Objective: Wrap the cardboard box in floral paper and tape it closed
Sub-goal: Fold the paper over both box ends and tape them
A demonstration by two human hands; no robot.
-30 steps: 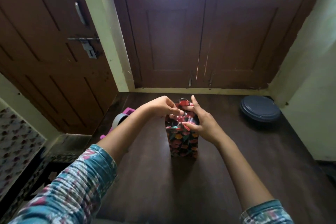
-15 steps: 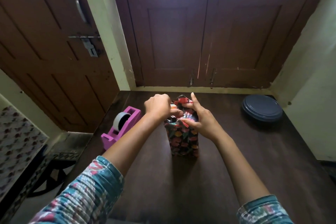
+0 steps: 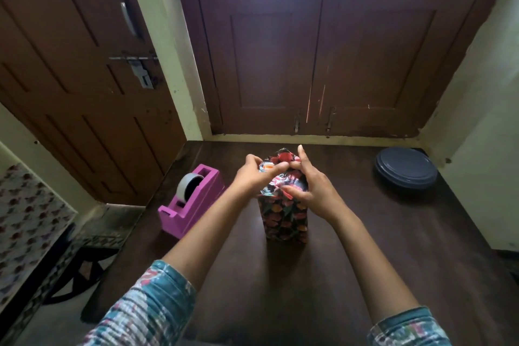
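While the box [image 3: 283, 213] stands upright at the middle of the frame on the dark table [image 3: 365, 261], its sides already covered in floral paper [image 3: 280, 219], the work has moved up to its top end. A second ago the left hand [image 3: 252, 177] was pinching the paper at the near left corner of the top; now its fingers [image 3: 276, 170] have slid across and press a flap flat over the top, reaching toward the right hand [image 3: 314, 188]. The pink tape dispenser [image 3: 191, 199], half hidden behind the left forearm then, now shows whole at centre left, just beside the box and untouched. That suggests the folding of the top is nearly finished and taping comes next, though no tape can be seen on this end yet.

The left hand is curled, fingertips bearing down on the folded paper and not gripping it. The right hand cups the far right side of the top, thumb pressing the near flap and forefinger raised above the paper's peak; it holds the folds down more than it grasps. The box top lies directly under and between both sets of fingers, in contact with them. A dark round lid [image 3: 405, 167] lies well apart at the right
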